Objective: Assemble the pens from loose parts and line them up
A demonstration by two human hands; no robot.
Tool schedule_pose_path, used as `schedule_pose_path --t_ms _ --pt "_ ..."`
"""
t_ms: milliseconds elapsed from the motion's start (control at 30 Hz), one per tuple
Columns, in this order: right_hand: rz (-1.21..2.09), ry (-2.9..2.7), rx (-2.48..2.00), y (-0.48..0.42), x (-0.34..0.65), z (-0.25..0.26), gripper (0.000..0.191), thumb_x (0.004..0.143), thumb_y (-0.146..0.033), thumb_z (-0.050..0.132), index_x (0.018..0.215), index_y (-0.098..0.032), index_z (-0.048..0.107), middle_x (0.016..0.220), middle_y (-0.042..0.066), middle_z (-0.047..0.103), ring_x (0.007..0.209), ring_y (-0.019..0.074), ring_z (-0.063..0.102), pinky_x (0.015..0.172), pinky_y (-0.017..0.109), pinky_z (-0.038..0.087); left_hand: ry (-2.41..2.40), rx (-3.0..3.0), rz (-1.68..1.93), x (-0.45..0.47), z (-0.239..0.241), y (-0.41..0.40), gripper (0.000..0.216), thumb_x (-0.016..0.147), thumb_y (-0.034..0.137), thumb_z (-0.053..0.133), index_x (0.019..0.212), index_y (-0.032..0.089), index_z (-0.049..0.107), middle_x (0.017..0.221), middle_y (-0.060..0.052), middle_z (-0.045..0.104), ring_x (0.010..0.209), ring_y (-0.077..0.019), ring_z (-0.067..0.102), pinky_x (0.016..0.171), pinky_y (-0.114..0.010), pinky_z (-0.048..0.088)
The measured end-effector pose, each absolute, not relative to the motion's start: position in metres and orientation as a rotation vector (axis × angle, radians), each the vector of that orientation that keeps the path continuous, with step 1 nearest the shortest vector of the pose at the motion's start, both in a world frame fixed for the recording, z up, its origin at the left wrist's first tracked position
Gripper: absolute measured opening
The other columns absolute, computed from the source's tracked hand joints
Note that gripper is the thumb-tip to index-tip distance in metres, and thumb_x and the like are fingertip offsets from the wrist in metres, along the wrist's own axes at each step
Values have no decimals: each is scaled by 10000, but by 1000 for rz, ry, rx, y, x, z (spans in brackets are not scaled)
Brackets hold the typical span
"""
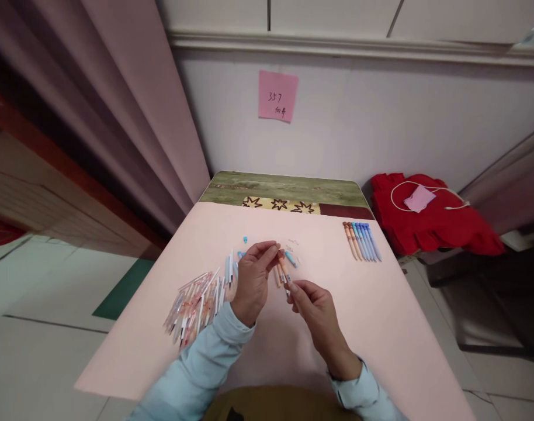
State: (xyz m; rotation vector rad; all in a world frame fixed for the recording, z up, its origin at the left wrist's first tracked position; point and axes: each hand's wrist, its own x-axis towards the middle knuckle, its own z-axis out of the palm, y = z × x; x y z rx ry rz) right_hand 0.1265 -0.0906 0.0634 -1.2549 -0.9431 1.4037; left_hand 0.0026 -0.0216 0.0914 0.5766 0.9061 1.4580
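Over the pink table sheet (372,327) my left hand (253,280) pinches the upper end of an orange pen barrel (283,267). My right hand (313,307) pinches the same pen's lower end between thumb and fingertips. Both hands are closed on it. Under the hands lie loose pen parts (292,258), blue and orange, partly hidden. Left of my left hand spreads a pile of pen refills in wrappers (197,301). A small blue cap (245,239) lies just beyond.
A row of several finished pens (362,240), orange and blue, lies at the table's far right. A red cloth (429,219) with a white cable sits right of the table. A pink note (277,96) hangs on the wall; curtains hang at left.
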Motion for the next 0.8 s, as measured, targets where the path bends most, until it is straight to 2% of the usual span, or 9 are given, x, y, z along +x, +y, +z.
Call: schedule_pose_path --t_ms 400,567,800 --pt "1370 -975 -1252 -90 123 63 377 816 -518 672 881 -153 745 669 34 644 612 137 562 587 260 481 942 671 1452 4 96 -25 256 682 272 809 862 159 666 803 -29 702 715 -170 682 730 -345 539" --pt "1361 -924 -1239 -90 121 65 402 805 -521 685 976 -157 682 700 33 660 644 152 604 598 265 502 952 709 1444 4 99 -29 287 759 372 748 931 157 666 885 -57 701 776 -185 689 752 -363 552" --pt "1273 -1045 -1269 -88 126 53 351 830 -504 666 927 -167 640 804 55 692 692 154 621 638 263 508 985 810 1433 4 86 -29 377 654 205 804 1005 181 667 923 -48 698 832 -184 689 800 -349 551"
